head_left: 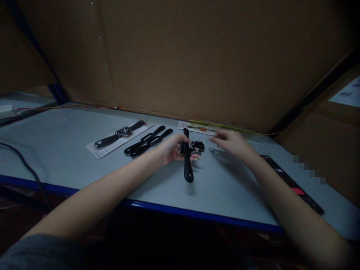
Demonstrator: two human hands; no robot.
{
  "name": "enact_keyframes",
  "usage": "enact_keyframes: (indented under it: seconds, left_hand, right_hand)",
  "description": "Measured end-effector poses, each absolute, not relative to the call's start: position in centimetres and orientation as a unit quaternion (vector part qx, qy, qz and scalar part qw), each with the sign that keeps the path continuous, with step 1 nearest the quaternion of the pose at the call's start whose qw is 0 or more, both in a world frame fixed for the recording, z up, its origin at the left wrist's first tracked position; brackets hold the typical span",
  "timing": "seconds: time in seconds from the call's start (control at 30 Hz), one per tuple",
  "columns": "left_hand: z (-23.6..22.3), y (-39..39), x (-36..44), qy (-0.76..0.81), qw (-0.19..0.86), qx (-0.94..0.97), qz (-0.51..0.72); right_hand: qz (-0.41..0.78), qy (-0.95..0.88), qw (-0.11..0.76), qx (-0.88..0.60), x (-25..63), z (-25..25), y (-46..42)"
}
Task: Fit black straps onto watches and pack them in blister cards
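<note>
A black spokeshave (188, 165) with a long handle at each end is in my left hand (174, 148), fingers and thumb closed around its middle. Dark metal parts (199, 145) show at its right side; I cannot tell whether they are fixed to it or lie loose in the palm. My right hand (227, 140) is just to the right, above the table, with thumb and fingertips pinched together. What it holds, if anything, is too small to make out. Small silvery screws (212, 150) lie below its fingertips. Two black spokeshave bodies (152, 141) rest side by side, left of my left hand.
A packaged spokeshave (120, 135) on a white card lies at the left. Another card package (194, 128) is at the back, near clear plastic wrapping (255, 142). A flat black case-like object (292, 183) lies under my right forearm. A cardboard wall (180, 60) rises behind the table (84, 112).
</note>
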State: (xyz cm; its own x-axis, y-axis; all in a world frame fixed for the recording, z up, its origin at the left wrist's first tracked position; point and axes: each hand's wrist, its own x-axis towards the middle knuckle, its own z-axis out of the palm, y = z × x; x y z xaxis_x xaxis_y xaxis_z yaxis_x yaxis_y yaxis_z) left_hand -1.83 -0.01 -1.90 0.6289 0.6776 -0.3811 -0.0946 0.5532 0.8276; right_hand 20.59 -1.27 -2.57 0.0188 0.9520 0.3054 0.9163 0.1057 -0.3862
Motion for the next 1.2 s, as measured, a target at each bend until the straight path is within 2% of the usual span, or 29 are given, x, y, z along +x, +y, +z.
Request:
enact_keyframes:
  seconds: [0.17,0.27,0.37,0.47,0.7,0.9,1.03,1.2]
  left_hand:
    - [-1.7,0.1,-2.0,0.383,0.767,0.433,0.278]
    - [-1.8,0.3,-2.1,0.38,0.754,0.443,0.302]
    - [-1.9,0.4,-2.2,0.361,0.757,0.448,0.311]
    - [-2.1,0.3,-2.1,0.354,0.759,0.45,0.31]
    - [-2.2,0.3,-2.1,0.354,0.75,0.461,0.315]
    - [-2.2,0.3,-2.1,0.355,0.752,0.458,0.316]
    - [-2.0,0.2,-2.1,0.35,0.751,0.473,0.301]
    - [-1.4,0.1,-2.2,0.347,0.788,0.435,0.265]
  right_hand:
    - [0.002,-0.706,0.184,-0.684,22.6,-3.5,-0.2]
    - [-0.094,-0.697,0.182,-0.687,24.6,-3.5,0.5]
    - [-0.182,-0.681,0.142,-0.695,26.4,-3.8,1.1]
    - [-0.164,-0.677,0.101,-0.71,27.2,-4.2,1.5]
    - [-0.095,-0.678,0.068,-0.725,27.1,-4.9,1.6]
    - [-0.081,-0.72,0.065,-0.687,26.9,-4.9,1.4]
    - [-0.125,-0.719,0.093,-0.677,26.4,-3.9,0.9]
    - [-0.172,-0.753,0.195,-0.604,24.0,-1.2,-1.0]
